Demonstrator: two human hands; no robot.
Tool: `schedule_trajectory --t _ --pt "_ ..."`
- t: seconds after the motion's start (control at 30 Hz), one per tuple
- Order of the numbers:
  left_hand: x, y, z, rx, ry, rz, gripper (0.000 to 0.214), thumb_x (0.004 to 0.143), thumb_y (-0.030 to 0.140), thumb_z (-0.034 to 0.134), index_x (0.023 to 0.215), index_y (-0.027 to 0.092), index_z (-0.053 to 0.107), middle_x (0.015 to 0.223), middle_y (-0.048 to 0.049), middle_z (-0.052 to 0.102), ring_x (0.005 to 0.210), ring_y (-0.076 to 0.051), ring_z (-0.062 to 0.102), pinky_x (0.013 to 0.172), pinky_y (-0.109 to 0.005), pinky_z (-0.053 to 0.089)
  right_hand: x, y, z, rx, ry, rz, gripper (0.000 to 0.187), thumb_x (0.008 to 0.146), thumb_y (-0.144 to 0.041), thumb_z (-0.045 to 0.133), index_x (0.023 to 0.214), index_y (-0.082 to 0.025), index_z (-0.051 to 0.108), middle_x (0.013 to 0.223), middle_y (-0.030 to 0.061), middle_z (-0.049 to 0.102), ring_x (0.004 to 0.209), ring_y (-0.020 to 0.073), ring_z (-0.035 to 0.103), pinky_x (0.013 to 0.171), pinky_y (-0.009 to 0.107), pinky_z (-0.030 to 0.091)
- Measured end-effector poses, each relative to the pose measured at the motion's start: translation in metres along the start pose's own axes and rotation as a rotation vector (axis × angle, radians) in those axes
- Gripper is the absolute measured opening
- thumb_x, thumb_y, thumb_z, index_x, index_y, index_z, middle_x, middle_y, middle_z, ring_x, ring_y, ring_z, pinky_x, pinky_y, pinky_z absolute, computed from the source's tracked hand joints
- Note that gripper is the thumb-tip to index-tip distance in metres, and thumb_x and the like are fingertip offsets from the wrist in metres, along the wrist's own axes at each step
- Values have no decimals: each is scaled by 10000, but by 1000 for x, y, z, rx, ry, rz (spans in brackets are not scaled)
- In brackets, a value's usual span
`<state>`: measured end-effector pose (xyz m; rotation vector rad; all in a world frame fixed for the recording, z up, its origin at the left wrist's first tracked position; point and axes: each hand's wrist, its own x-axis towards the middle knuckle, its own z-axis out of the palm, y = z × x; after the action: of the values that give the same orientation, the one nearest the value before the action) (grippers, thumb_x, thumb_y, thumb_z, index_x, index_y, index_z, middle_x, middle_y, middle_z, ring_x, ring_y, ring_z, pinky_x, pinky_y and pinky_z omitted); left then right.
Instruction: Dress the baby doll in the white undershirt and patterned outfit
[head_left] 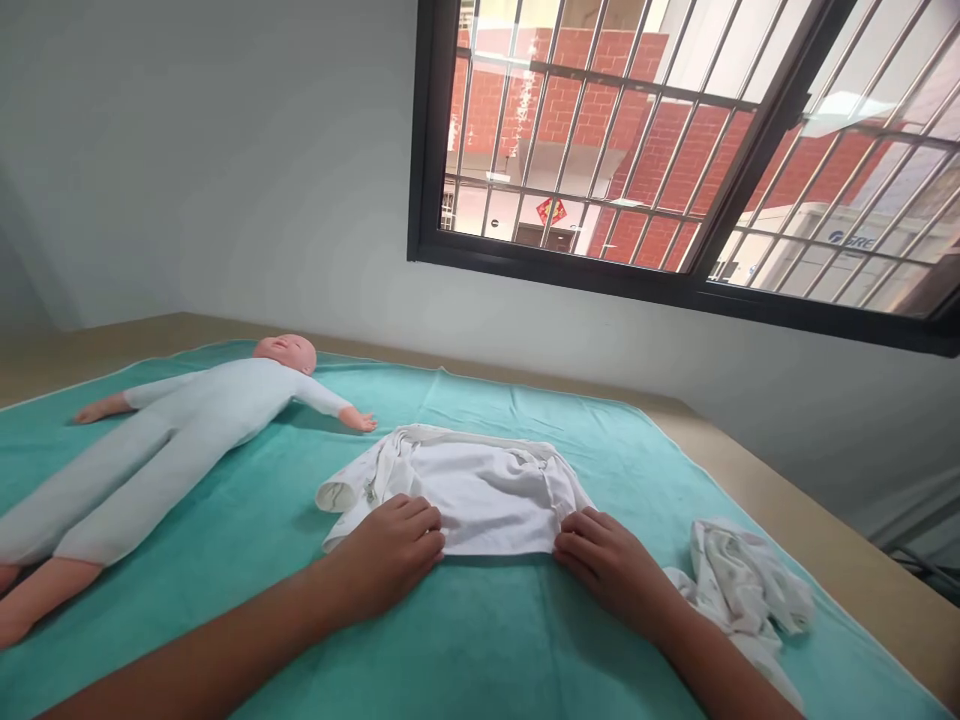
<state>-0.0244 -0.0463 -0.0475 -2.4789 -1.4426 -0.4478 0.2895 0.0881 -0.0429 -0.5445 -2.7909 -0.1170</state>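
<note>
- I note open green sheet (487, 650) in front of the white garment (484, 500).
- Left hand (401, 548) and right hand (609, 560), palms down, thumbs hidden, seemingly pinch its near edge.

The doll (214, 405) is filling the green sheet (480, 640)'s left side, its outflung arm narrowing the gap to the white garment (487, 500). From the far right corner, a free lane is running between garment and crumpled bundle (746, 580), the right forearm (697, 650) barring its near end. The wall (300, 200) is standing beyond the far edge.
</note>
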Motion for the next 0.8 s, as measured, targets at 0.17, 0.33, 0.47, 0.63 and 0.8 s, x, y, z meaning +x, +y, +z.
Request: schedule_trajectory --t 0.17,0.33,0.47,0.63,0.8 --pt "-2 2 -5 -43 24 -47 164 907 174 418 782 194 522 778 -28 583 711 -170 509 641 -322 369 1 -12 -5 14 92 -45 120 953 -167 447 952 -192 565 937 62 632 856 190 544 795 370 433" --pt "-5 6 -10 -35 -21 -63 131 859 176 428 749 207 492 719 -3 562 629 -151 484 563 -302 300 -4 -18 -8 46 82 -67 139 961 -150 411 927 -183 542 884 64 615 796 184 512 733 347 409" --pt "-6 7 -11 -66 -84 -46 105 849 178 443 765 214 497 709 18 591 604 -137 507 533 -290 278 -5 -18 -3 28 16 -41 216 980 -154 356 873 -183 541 811 53 602 737 177 487 678 328 380" --pt "-5 9 -15 -53 -151 -31 212 896 256 435 691 209 463 609 31 575 492 -118 455 491 -288 217 -4 -23 -5 30 -26 -37 236 980 -190 358 818 -190 530 784 46 589 730 175 473 677 324 364" --pt "-6 8 -15 -100 -178 -75 372 953 387 370 645 199 462 531 30 502 453 -110 376 490 -282 199 -2 -30 -9 48 -17 -41 227 946 -179 399 742 -194 498 736 33 568 702 164 454 668 313 353"
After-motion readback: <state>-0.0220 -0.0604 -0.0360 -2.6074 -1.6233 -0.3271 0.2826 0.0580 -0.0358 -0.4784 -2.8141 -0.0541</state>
